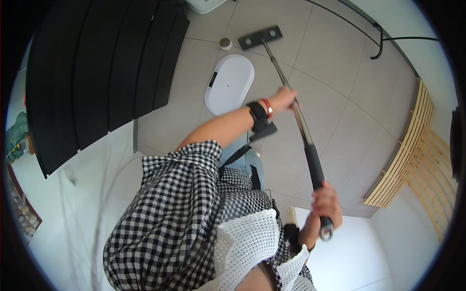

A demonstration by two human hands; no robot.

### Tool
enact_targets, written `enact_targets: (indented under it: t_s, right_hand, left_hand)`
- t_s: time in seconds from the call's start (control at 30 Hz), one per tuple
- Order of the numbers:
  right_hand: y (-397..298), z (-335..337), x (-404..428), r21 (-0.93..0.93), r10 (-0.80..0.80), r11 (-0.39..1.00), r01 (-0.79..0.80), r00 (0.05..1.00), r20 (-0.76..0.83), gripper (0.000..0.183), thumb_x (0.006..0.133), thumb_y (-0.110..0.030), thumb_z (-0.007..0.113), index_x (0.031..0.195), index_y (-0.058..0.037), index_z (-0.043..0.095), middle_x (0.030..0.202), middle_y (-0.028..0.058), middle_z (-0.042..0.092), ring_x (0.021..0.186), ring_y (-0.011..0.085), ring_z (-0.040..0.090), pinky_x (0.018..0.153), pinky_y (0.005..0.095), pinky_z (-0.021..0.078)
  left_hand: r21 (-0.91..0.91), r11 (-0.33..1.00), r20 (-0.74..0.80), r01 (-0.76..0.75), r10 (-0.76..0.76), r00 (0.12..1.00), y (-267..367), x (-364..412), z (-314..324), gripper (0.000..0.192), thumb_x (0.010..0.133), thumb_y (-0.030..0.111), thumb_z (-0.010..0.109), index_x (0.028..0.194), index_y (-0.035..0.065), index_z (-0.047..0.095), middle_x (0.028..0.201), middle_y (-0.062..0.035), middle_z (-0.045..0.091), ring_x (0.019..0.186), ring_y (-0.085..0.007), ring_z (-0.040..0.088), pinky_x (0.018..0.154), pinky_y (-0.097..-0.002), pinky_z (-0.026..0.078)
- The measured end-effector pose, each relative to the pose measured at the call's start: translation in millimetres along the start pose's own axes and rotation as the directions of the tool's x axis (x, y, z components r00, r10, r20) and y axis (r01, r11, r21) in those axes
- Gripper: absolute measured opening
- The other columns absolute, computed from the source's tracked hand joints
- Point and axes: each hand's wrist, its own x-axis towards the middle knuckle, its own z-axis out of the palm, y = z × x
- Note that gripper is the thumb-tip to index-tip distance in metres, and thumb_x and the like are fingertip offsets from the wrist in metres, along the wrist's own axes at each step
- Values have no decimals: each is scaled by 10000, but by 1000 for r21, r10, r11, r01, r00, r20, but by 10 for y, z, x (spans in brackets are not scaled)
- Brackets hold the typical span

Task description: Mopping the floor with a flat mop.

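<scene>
Both hands hold the long metal pole of a flat mop or similar floor tool. My left hand (285,98), with a black band and a red band at its wrist, closes around the bare metal shaft (303,125). Lower down, my right hand (326,205) wraps the black grip (314,163) near its end loop. The dark rectangular head (260,37) rests on the tiled floor, a short way right of a white cup (225,43) with brownish contents. A white oval scale (230,85) with a small dark display lies on the floor below the cup.
Black panels (109,69) stand at the left. A white container (206,4) is partly visible at the top edge. Black metal tubing (380,40) stands at the upper right, and slatted wooden furniture (400,152) lies along the right wall.
</scene>
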Motion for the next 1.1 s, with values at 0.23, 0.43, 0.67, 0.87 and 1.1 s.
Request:
enact_targets:
  t_s: [0.23, 0.43, 0.67, 0.87, 1.1]
  right_hand:
    - [861, 744, 456, 122, -304, 952, 281, 914, 268, 111, 476, 94, 417, 527, -3, 403, 547, 90, 454, 594, 225, 501, 746, 407, 377]
    - [1071, 950, 497, 123, -308, 951, 283, 877, 369, 107, 452, 63, 414, 532, -4, 393, 548, 80, 439, 615, 220, 494, 754, 370, 377]
    - [1352, 705, 485, 136, -225, 971, 195, 937, 266, 93, 445, 47, 402, 520, -7, 388, 529, 80, 436, 568, 214, 485, 730, 365, 387]
    - [1315, 349, 144, 103, -148, 986, 129, 968, 201, 69, 473, 41, 404, 519, -10, 394, 530, 79, 446, 569, 220, 493, 721, 394, 385]
    - [1063, 72, -743, -28, -33, 999, 36, 997, 77, 102, 564, -10, 460, 496, -29, 386, 496, 67, 443, 534, 216, 492, 701, 414, 389]
  left_hand:
    - [27, 991, -17, -127, 128, 992, 674, 368, -676, 160, 754, 93, 340, 740, -64, 372, 676, -150, 457, 700, -308, 526, 643, -360, 437]
    - [104, 974, 30, -202, 199, 979, 732, 460, -927, 152, 746, 84, 370, 728, -66, 393, 701, -141, 459, 703, -298, 528, 645, -350, 428]
    - [418, 908, -99, -16, 63, 993, 539, 748, -763, 180, 703, 140, 398, 734, -36, 411, 691, -132, 461, 633, -253, 521, 598, -353, 435]
    - [638, 764, -76, 99, -66, 995, 232, 685, -591, 196, 702, 158, 387, 721, -33, 425, 650, -120, 485, 483, -188, 487, 439, -331, 462]
    - [950, 266, 269, -163, -432, 861, -656, 653, -690, 207, 721, 151, 338, 752, 8, 484, 672, -61, 491, 517, -139, 507, 425, -329, 471]
